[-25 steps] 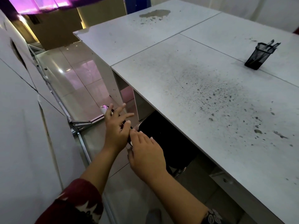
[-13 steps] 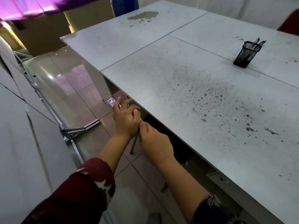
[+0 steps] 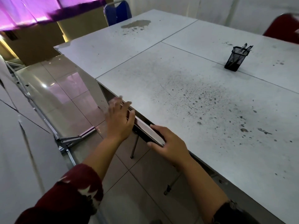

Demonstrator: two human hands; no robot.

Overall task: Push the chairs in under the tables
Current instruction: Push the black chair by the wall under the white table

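Chair (image 3: 146, 132) mostly hidden under table (image 3: 202, 110) — both hands on its backrest

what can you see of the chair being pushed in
Only a little of the chair shows: the top edge of its dark backrest, catching pale light, right at the table edge, plus two thin metal legs with dark feet on the tiled floor. The seat is hidden under the table. The left hand lies open against the backrest's far end and the right hand rests on its near end, fingers over the top.
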